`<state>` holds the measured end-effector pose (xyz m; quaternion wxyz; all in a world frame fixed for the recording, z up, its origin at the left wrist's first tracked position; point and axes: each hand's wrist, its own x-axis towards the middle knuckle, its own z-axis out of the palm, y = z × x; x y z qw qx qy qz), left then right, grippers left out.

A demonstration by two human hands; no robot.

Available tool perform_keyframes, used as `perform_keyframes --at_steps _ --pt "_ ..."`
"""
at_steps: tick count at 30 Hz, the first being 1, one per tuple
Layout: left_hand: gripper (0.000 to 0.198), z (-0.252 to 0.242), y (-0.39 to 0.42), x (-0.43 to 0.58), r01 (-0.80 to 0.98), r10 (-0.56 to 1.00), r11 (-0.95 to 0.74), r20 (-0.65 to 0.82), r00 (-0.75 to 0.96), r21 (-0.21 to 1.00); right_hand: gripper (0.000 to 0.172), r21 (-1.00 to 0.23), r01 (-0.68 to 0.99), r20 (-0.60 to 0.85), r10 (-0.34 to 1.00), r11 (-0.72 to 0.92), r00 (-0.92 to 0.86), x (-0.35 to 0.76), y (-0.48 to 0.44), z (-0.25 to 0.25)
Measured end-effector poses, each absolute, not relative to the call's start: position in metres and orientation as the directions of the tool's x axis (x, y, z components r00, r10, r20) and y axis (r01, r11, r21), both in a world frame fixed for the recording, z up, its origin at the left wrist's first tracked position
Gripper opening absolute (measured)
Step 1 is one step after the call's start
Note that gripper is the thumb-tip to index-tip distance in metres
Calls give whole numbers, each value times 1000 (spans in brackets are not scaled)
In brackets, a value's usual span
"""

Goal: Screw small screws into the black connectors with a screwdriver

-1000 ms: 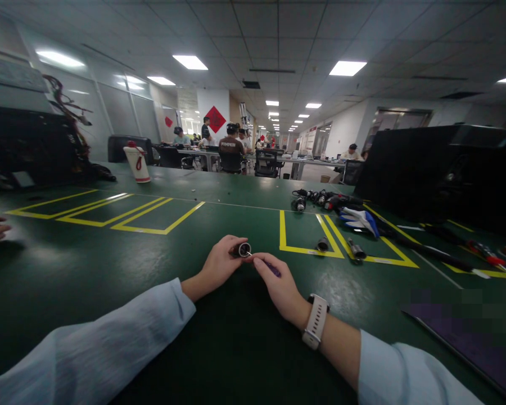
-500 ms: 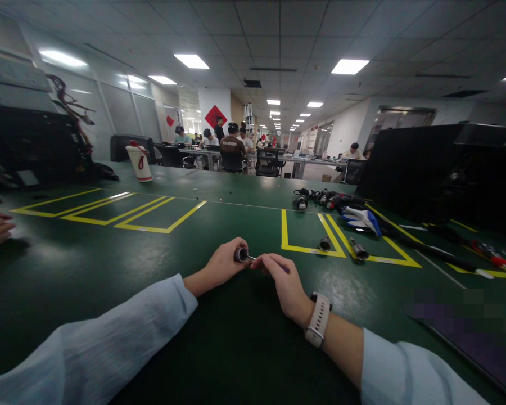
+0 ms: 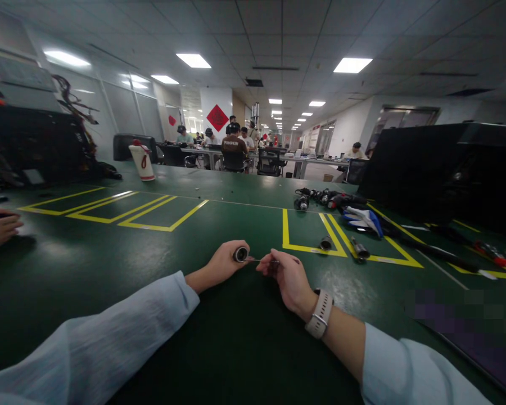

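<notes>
My left hand (image 3: 225,263) is closed around a short, dark metal cylinder (image 3: 240,255), whose round open end faces me. In my right hand (image 3: 287,277), the fingers pinch a slim tool with a thin metal shaft (image 3: 256,260), which looks like a small screwdriver. The shaft points left and its tip reaches the side of the cylinder at my left fingers; whether it enters the part I cannot tell. Most of the tool's handle is hidden by my fingers. Both hands are just above the green table (image 3: 160,315).
Two metal cylinder parts, one short (image 3: 326,243) and one longer (image 3: 360,249), lie by the yellow tape at right. Beyond are gloves (image 3: 362,220) and cabled tools (image 3: 320,197). A paper cup (image 3: 142,162) stands back left. Another person's hand (image 3: 0,229) rests at the left edge.
My right hand has shifted slightly right and its fingers have rolled a little around the tool. The cylinder stays in my left hand, its open end turned slightly more toward me.
</notes>
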<state>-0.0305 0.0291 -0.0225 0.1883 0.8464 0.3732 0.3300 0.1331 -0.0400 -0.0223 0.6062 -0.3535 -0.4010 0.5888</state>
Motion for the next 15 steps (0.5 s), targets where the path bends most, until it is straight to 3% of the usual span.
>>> perform_keyframes --at_steps 4,8,12,15 --pt "15 -23 29 -30 512 765 -641 427 482 571 27 -892 -430 149 989 138 6 133 -41 -22" --pt "12 -23 29 -31 588 767 -642 408 496 491 29 -949 -131 289 957 288 15 131 -48 -16" --pt "9 -23 30 -31 623 740 -671 401 540 401 28 -939 124 323 946 320 6 129 -52 -13" --pt "6 -24 29 -32 613 705 -707 420 571 354 29 -945 87 316 949 314 6 131 -50 -16"
